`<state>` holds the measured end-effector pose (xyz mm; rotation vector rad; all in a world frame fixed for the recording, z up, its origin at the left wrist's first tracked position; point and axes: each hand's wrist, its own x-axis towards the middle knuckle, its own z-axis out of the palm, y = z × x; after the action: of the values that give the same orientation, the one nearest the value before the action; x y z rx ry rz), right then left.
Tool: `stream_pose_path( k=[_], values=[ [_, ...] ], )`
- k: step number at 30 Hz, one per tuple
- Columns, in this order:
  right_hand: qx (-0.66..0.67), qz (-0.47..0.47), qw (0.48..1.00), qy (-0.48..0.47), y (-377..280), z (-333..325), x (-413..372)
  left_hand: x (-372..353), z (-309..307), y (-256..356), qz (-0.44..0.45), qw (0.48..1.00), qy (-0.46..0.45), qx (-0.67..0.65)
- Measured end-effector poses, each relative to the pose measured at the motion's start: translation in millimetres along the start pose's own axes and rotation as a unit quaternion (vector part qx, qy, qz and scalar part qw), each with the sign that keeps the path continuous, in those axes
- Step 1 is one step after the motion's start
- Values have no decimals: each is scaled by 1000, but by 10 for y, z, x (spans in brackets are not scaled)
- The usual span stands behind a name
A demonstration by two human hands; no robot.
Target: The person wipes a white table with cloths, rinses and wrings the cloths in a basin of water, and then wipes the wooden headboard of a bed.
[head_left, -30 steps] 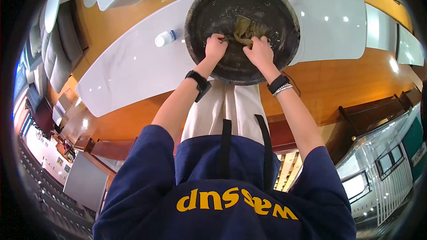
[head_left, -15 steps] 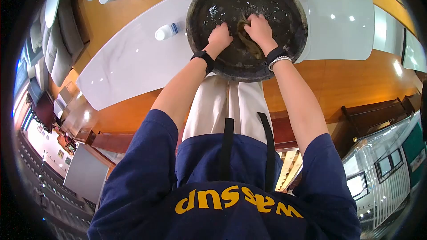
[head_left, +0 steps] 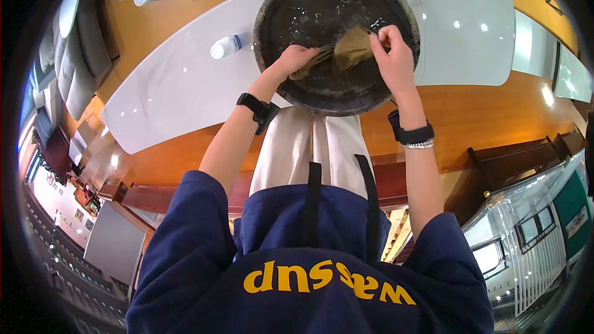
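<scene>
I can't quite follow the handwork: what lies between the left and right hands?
The head view shows brown cloth, held by the left hand and right hand, with the dark round basin beneath.

Single head cam, looking forward and steeply down past shirt [head_left: 309, 291] onto basin [head_left: 328, 89]; wide fisheye.

1. Left of the round basin's raised rim [head_left: 263, 21], a bottle [head_left: 227, 46] lay close by, leaving only a slim gap.
2. Beyond that bottle, the pale desk [head_left: 167, 86] offered a broad, open way.
3. The brown cloth [head_left: 354, 48] barred the basin's middle; its far side had room above the water.
4. The wearer's trousers [head_left: 286, 148] blocked the near side.
</scene>
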<state>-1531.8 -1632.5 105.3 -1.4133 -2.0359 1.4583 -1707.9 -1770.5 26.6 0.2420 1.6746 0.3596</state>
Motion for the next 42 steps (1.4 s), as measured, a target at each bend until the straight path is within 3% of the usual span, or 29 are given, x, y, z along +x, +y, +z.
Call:
stream_pose_path(
  k=[1, 2, 4, 7, 11, 14, 19, 23, 28, 30, 32, 35, 36, 38, 40, 42],
  values=[
    [-15, -28, 999, -8, -105, -55, -6, -37, 8, 31, 60, 994, -12, 92],
    [-30, -56, 998, -16, -198, -108, -12, -70, 13, 66, 59, 994, -12, 94],
    [-41, -77, 996, -23, -387, -181, -27, -198, 17, 221, 146, 969, 38, 198],
    [-13, -80, 996, -31, -762, -278, -105, -588, 9, 547, 174, 934, 90, 299],
    [40, -125, 991, -30, -1249, -482, -276, -1011, 0, 861, 201, 910, 127, 340],
    [46, -158, 986, -6, -1563, -696, -456, -1255, -16, 980, 262, 906, 150, 298],
    [37, -148, 988, 22, -1557, -759, -464, -1378, -16, 1017, 264, 905, 169, 288],
    [-33, -54, 998, -12, -1170, -509, -297, -1170, -1, 872, 266, 904, 173, 288],
    [-171, 45, 980, -86, 51, 52, -4, -583, 138, 502, 190, 891, 154, 383],
    [-202, 26, 972, -117, 508, 280, 33, -341, 189, 326, 211, 884, 163, 384],
    [-254, -2, 949, -186, 832, 460, 16, -135, 227, 197, 170, 884, 112, 421],
    [-366, -50, 881, -294, 804, 574, -145, 154, 318, -42, 129, 893, 90, 422],
    [-366, -50, 881, -295, 845, 591, -151, 150, 340, -58, 129, 893, 90, 422],
    [-413, -97, 827, -368, 919, 640, -108, 152, 379, -72, 49, 899, 25, 434],
    [-412, -73, 823, -384, 994, 645, -32, 148, 407, -112, 31, 894, 10, 448],
    [-392, 31, 847, -358, 1024, 609, -4, 151, 422, -135, 31, 875, -18, 483]
  ],
)
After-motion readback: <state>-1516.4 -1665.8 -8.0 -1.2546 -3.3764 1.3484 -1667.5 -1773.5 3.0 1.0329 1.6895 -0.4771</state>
